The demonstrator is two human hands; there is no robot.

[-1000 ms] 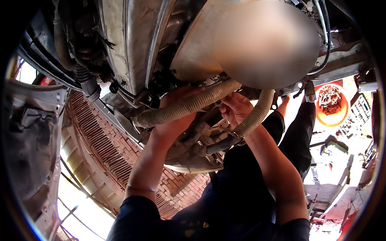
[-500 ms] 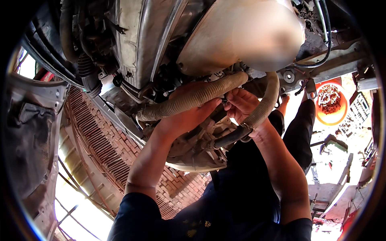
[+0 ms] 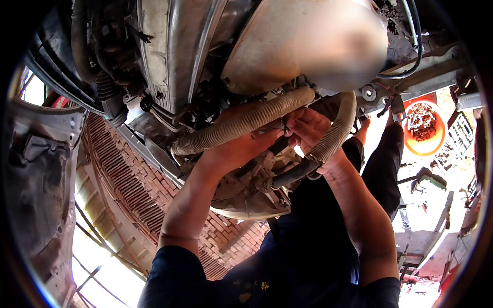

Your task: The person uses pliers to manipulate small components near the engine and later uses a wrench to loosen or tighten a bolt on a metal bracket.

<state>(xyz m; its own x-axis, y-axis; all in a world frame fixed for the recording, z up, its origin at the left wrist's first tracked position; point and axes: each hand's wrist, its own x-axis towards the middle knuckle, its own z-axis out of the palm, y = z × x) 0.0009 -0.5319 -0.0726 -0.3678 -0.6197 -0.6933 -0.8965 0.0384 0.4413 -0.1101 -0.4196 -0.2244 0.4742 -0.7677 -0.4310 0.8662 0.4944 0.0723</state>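
Two hands point(image 3: 241, 149) point(image 3: 309, 128), orange basin point(image 3: 425, 148) of parts point(image 3: 421, 122)

The floor point(image 3: 233, 233) is red brick at lower centre and glaring in sunlight at right, where an orange tub point(image 3: 424, 148) of small metal parts point(image 3: 422, 122) stands near a tool tray point(image 3: 460, 132); nearby lies a greenish object point(image 3: 430, 181), its kind unclear

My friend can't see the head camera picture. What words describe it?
A person's left hand, partly behind a ribbed tan hose, and right hand are close together among vehicle parts. On the right, an orange basin holds small pieces.
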